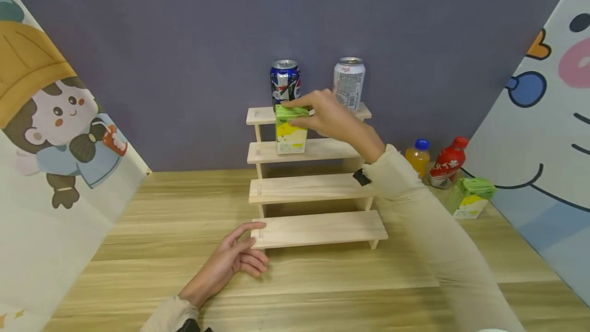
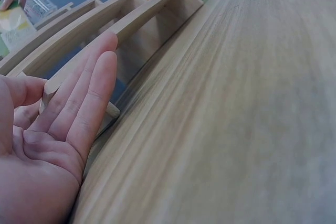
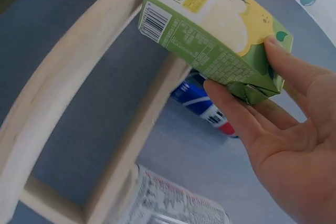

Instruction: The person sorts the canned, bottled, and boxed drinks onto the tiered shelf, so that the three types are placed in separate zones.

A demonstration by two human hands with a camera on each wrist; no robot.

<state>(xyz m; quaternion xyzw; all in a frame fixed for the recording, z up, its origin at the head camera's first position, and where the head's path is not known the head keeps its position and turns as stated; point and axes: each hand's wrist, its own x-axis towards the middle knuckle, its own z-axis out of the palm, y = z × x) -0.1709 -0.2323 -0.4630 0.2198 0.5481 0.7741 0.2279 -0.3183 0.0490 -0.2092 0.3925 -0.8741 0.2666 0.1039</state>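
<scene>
My right hand (image 1: 329,114) grips a green-and-yellow juice box (image 1: 291,135) by its top, thumb on one side and fingers on the other. The box is upright over the left part of the second-highest step of a wooden stepped shelf (image 1: 318,229); whether its base touches the wood I cannot tell. Behind it on the top step stands a dark blue can (image 1: 285,83), with a white can (image 1: 349,83) to its right. My left hand (image 1: 235,255) pinches the left end of the lowest step between thumb and forefinger. Its other fingers extend below the step (image 2: 86,98).
Right of the shelf on the wooden table (image 1: 193,209) stand an orange drink bottle (image 1: 418,158), a red bottle (image 1: 447,164) and a second green juice box (image 1: 471,198). A grey wall (image 1: 184,65) rises behind; cartoon-printed panels (image 1: 69,117) flank both sides.
</scene>
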